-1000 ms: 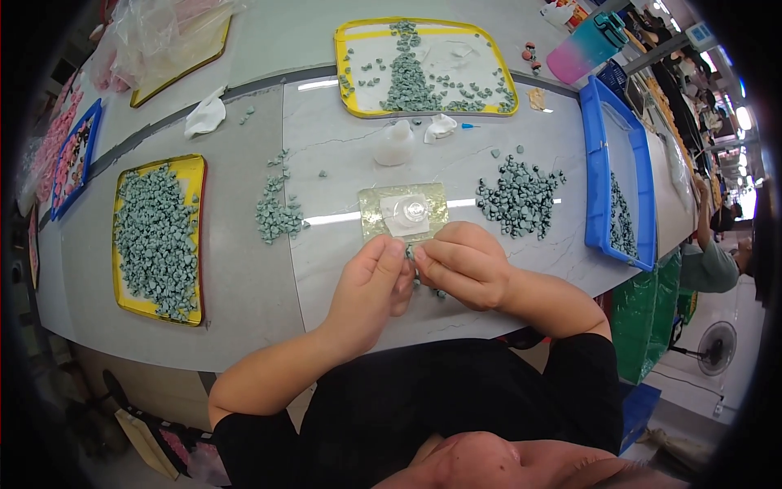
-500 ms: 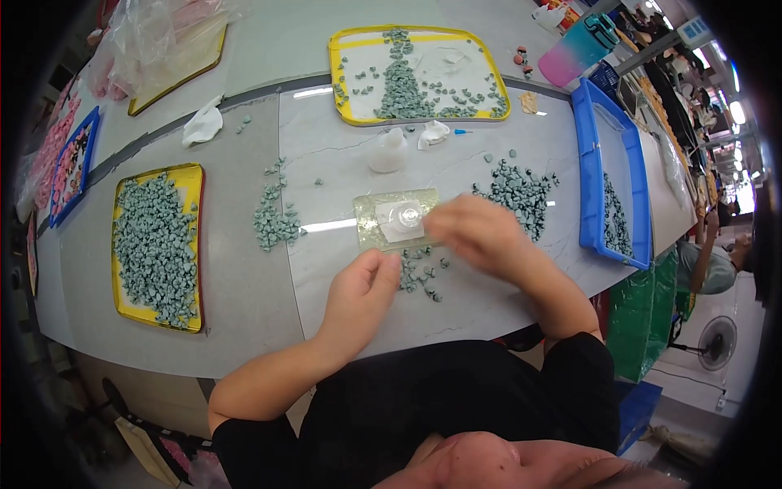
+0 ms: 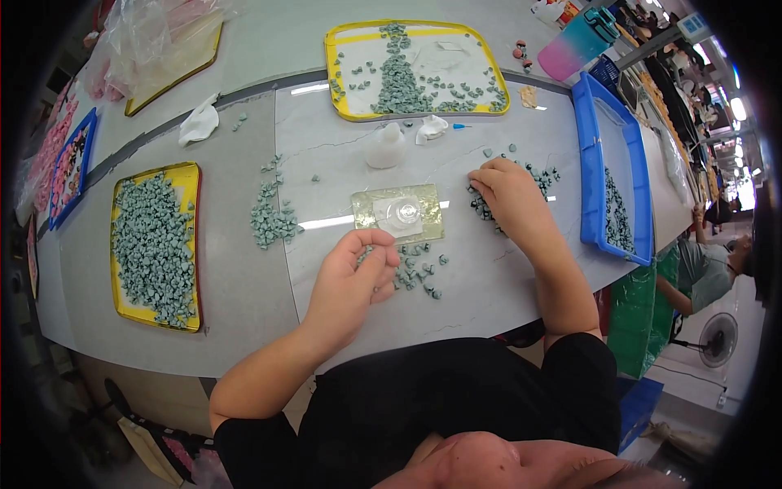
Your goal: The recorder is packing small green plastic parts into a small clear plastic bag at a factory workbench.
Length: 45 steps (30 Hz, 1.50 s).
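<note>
My left hand (image 3: 352, 273) hovers beside the near left corner of a clear greenish pad (image 3: 362, 213), its fingers curled toward the thumb. Whatever sits between those fingertips is too small to make out. On the pad lie a white paper square and a round clear dish (image 3: 404, 214). My right hand (image 3: 509, 191) reaches over a pile of small grey-green pieces (image 3: 539, 181), fingertips bunched at the pile's left side. The hand covers part of the pile, and its fingertips hide anything they pinch. Several loose grey-green pieces (image 3: 419, 273) lie just below the pad.
A white squeeze bottle (image 3: 385, 147), crumpled tissue (image 3: 432, 129) and blue needle tip (image 3: 462, 126) stand beyond the pad. Yellow-rimmed trays (image 3: 497, 81) of pieces lie at the back and left (image 3: 198, 244). At right are a blue bin (image 3: 593, 163) and a bottle (image 3: 574, 47).
My right hand has left the pad and moved right and away to the pile. My left hand has lifted slightly off the pad's near edge, its fingers loosening.
</note>
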Each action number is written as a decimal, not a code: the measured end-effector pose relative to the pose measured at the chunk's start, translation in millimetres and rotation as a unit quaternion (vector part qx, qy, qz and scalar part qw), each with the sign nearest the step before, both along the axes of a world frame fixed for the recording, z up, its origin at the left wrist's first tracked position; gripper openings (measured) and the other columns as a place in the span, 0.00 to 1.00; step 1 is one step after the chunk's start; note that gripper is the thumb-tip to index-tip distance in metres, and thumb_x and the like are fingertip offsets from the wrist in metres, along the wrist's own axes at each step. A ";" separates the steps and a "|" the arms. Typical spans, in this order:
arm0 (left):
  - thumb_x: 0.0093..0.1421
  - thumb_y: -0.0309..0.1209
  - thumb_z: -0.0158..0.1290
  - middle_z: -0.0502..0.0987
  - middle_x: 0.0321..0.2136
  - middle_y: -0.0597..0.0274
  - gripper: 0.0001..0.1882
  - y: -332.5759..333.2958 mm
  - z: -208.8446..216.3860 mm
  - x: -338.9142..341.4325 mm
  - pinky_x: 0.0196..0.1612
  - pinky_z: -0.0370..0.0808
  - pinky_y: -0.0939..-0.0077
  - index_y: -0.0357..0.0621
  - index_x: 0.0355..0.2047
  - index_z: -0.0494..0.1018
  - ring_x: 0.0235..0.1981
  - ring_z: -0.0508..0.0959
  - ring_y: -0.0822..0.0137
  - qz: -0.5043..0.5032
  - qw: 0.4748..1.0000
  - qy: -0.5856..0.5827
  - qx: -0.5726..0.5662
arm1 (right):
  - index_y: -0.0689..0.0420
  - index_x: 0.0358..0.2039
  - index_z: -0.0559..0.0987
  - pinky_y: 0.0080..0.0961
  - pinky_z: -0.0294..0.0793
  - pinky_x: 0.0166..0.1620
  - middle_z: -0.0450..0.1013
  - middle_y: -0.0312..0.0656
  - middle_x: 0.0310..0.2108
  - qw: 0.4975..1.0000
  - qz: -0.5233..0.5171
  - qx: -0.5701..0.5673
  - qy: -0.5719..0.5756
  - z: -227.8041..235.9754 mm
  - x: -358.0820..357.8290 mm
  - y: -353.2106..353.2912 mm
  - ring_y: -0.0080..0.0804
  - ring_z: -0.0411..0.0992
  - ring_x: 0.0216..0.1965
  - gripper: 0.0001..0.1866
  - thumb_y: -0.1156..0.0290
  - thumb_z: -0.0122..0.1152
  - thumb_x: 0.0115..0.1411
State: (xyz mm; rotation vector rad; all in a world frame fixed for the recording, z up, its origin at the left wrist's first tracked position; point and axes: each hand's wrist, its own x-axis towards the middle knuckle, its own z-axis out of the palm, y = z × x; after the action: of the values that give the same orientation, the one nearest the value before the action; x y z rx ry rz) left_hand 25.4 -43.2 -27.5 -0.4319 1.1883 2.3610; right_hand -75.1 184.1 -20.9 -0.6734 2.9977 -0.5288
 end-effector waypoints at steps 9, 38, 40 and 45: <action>0.64 0.32 0.39 0.64 0.24 0.68 0.12 -4.0 -1.3 -2.3 0.17 0.52 0.87 0.36 0.37 0.67 0.18 0.56 0.80 0.006 1.000 -0.010 0.028 | 0.62 0.34 0.78 0.29 0.70 0.40 0.72 0.45 0.32 0.999 0.045 0.008 0.020 -7.7 0.3 9.3 0.41 0.70 0.35 0.09 0.80 0.54 0.51; 0.62 0.26 0.42 0.68 0.25 0.65 0.07 4.5 -6.3 1.6 0.18 0.54 0.87 0.36 0.37 0.68 0.17 0.57 0.81 -0.047 0.998 -0.008 0.027 | 0.65 0.35 0.75 0.26 0.68 0.29 0.72 0.42 0.29 0.924 0.322 -0.174 0.112 4.7 37.9 -36.6 0.35 0.70 0.28 0.16 0.80 0.62 0.42; 0.62 0.26 0.42 0.68 0.25 0.64 0.07 3.4 -6.5 0.6 0.18 0.54 0.87 0.37 0.37 0.67 0.17 0.57 0.81 -0.030 0.999 -0.012 0.019 | 0.65 0.35 0.75 0.26 0.68 0.29 0.71 0.41 0.29 0.929 0.298 -0.140 0.167 3.9 29.4 -35.1 0.34 0.70 0.28 0.16 0.79 0.59 0.42; 0.62 0.27 0.43 0.69 0.27 0.61 0.06 -1.7 -5.4 -2.0 0.18 0.55 0.88 0.38 0.37 0.66 0.17 0.58 0.81 -0.011 1.000 -0.001 0.025 | 0.66 0.36 0.75 0.26 0.69 0.30 0.70 0.43 0.30 0.922 0.295 -0.046 0.247 6.8 19.9 -40.6 0.33 0.69 0.28 0.17 0.77 0.55 0.42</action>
State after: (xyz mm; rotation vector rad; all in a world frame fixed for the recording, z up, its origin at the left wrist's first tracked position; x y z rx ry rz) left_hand 23.4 -44.9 -32.9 -0.4011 1.1253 2.3652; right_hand -55.2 143.5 -14.1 -1.8802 2.9261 -0.5143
